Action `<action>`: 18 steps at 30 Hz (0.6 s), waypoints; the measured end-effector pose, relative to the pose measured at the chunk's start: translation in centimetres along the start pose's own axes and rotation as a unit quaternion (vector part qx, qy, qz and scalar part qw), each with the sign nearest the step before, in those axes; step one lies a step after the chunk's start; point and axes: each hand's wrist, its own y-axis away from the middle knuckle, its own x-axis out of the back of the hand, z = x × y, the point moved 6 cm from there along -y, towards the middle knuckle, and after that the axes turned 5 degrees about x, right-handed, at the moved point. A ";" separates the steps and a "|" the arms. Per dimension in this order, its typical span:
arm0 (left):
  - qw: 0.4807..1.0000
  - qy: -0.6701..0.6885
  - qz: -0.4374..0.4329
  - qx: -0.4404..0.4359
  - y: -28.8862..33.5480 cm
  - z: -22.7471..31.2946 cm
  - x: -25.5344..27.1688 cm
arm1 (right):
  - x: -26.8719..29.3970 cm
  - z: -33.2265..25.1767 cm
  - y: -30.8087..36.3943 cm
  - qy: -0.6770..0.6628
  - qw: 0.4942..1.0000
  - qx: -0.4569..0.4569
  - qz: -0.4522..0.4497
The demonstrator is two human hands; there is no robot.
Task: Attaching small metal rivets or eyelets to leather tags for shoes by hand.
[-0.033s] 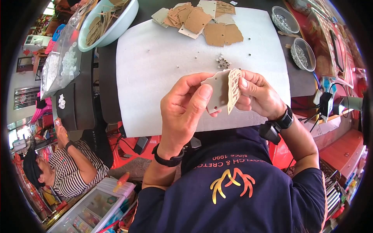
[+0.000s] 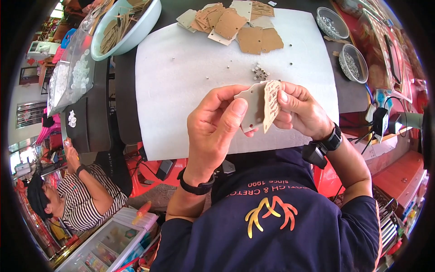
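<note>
Plain grey meets printed tan on the folded card (image 2: 253, 111), bright against a white sheet (image 2: 176, 113)!

And look at the tan flap, lined with dark brown print, while the loose cards (image 2: 231, 25) mix tan with pale grey; there's a pale aqua basin (image 2: 146, 28), a near-black table (image 2: 125, 84), a navy shirt (image 2: 281, 179) carrying an emblem (image 2: 254, 217) that runs from yellow to red, black wristwear (image 2: 334, 139), a red stool (image 2: 176, 176), and over on the left a black-and-white striped top (image 2: 93, 201) under a black cap (image 2: 38, 197); the tiny pieces (image 2: 259, 72) seem silvery, though they're too small to swear by!
</note>
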 end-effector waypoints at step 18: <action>0.998 0.000 0.053 -0.015 -1.1 -1.4 1.4 | -0.2 -1.7 0.1 0.259 0.957 0.050 0.123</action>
